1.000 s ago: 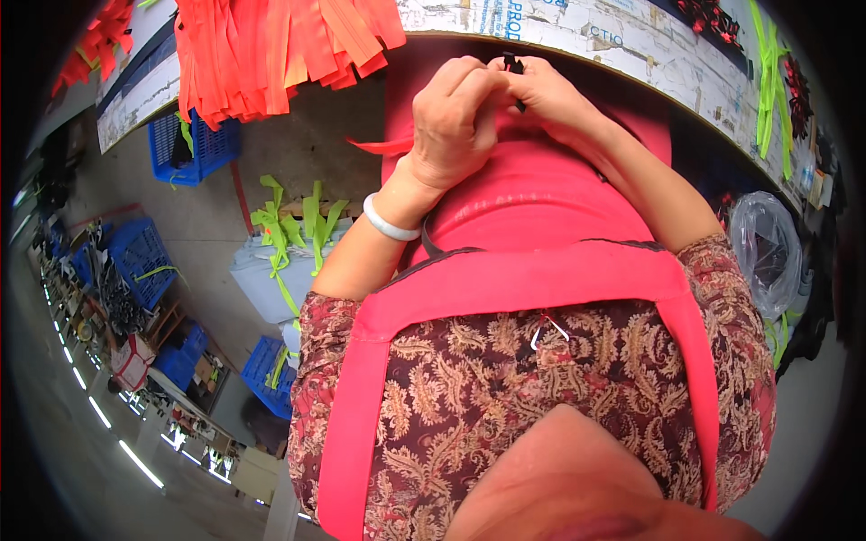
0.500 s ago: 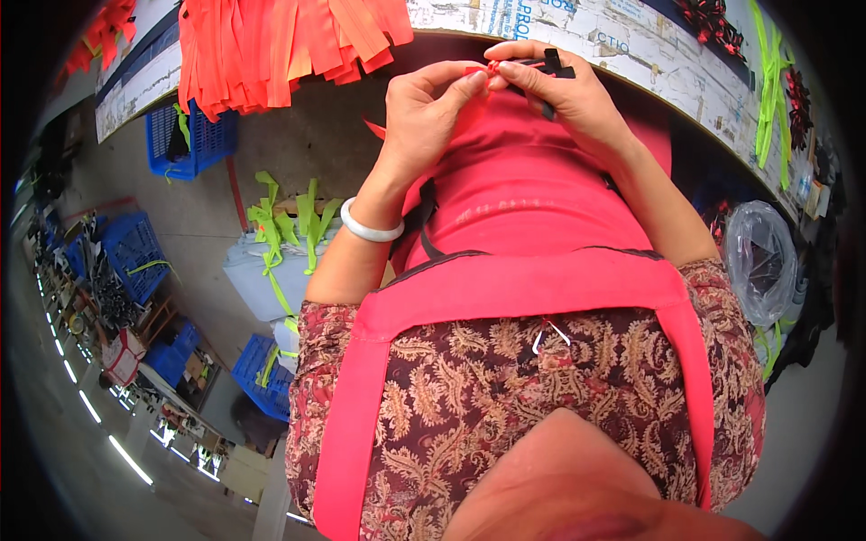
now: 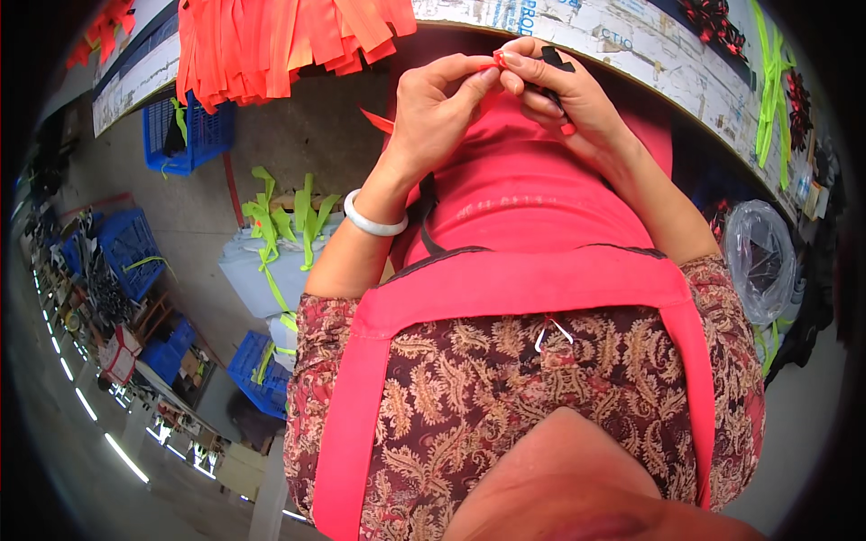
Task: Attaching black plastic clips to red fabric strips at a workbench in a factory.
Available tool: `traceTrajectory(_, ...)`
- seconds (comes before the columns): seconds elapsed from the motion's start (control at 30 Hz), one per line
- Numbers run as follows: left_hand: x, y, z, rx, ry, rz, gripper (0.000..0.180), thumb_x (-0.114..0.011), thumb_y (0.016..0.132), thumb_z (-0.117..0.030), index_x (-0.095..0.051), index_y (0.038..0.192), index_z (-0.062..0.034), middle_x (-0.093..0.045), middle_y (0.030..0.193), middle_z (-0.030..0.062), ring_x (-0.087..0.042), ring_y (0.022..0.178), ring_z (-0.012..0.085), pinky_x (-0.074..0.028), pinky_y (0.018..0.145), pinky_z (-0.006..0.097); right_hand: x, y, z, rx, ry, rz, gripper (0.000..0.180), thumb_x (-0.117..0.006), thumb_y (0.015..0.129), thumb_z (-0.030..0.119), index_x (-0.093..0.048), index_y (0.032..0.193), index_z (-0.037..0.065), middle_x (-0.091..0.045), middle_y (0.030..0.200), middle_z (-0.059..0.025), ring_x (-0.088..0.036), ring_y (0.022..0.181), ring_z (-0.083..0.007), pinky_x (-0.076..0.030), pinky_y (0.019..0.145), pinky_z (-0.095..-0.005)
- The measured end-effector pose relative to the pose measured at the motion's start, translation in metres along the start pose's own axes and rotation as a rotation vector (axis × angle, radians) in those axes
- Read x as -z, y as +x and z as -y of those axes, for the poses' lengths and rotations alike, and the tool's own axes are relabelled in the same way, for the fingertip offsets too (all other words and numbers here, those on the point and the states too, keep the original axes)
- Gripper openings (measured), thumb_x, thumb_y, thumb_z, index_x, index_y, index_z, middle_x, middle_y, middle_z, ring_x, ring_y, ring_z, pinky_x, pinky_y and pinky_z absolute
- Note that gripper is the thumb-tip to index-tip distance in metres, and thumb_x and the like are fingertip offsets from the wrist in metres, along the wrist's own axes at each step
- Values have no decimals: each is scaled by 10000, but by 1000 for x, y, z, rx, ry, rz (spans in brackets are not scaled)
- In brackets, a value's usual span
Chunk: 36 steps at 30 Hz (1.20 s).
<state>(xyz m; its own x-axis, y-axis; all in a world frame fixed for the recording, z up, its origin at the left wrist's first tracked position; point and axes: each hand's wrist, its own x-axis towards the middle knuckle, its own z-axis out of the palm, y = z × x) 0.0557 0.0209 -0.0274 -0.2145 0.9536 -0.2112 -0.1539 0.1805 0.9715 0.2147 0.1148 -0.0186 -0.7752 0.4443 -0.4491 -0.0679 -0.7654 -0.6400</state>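
Observation:
My left hand (image 3: 437, 110), with a pale bangle (image 3: 372, 221) on its wrist, pinches a red-orange ribbon (image 3: 377, 121) whose end sticks out beside the wrist. Its fingertips meet those of my right hand (image 3: 577, 97) over the lap, at a small bit of the same red-orange material. Between the fingers of my right hand runs a short black strap (image 3: 551, 61); a red tip shows at its lower end. Fingers hide most of the place where ribbon and strap come together. Both hands are closed, just off the edge of the worktable (image 3: 622, 68).
A thick bundle of red-orange ribbons (image 3: 271, 50) hangs over the table edge at the left. Lime-green strips (image 3: 771, 90) lie at the right. Blue crates (image 3: 203, 140) and a grey bundle (image 3: 257, 270) stand on the floor at left. A clear plastic bag (image 3: 760, 257) hangs at right.
Both hands have shifted slightly, the fingertips still together. My right-hand fingers have curled in more, and the black strap now points down with its red tip showing.

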Motion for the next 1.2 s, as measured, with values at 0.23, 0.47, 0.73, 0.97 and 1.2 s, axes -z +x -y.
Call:
traceTrajectory(0.23, 1, 0, 5, -75, 117, -26, 144, -621, 900, -54, -688, 990, 37, -707, 805, 50, -611, 694, 65, -481, 590, 212, -5, -3, -2, 37, -85, -27, 175, -593, 940, 192, -549, 999, 34, -583, 764, -17, -329, 443, -8, -220, 365, -160)
traceTrajectory(0.47, 5, 1, 7, -146, 270, -69, 152, -642, 886, -63, -689, 990, 39, -707, 784, 52, -619, 692, 73, -494, 608, 208, -5, -2, -6, 19, -218, -86, 225, -638, 915, 225, -553, 1028, 51, -563, 729, 11, -410, 522, -5, -294, 428, -159)
traceTrajectory(0.73, 32, -1, -6, -39, -80, 20, 194, -673, 874, -81, -689, 1038, 21, -694, 812, 61, -548, 566, 58, -428, 498, 179, 25, -9, 9, 105, -679, -144, 261, -638, 912, 272, -699, 1032, 49, -595, 732, 29, -510, 684, -27, -407, 596, -195)
traceTrajectory(0.97, 33, 2, -19, -4, -168, 120, 182, -661, 881, -77, -688, 1029, 26, -679, 794, 60, -565, 585, 83, -448, 521, 203, -9, 3, 11, 252, -612, -138, 220, -668, 887, 259, -727, 960, 60, -630, 775, 37, -514, 689, -32, -421, 599, -197)
traceTrajectory(1.2, 41, -2, -19, 110, -256, 170, 187, -670, 874, -121, -694, 999, 16, -675, 793, 63, -589, 608, 106, -482, 565, 233, -23, -5, 9, 357, -699, -31, 167, -615, 935, 197, -646, 953, 35, -611, 840, 24, -495, 666, -27, -411, 570, -183)
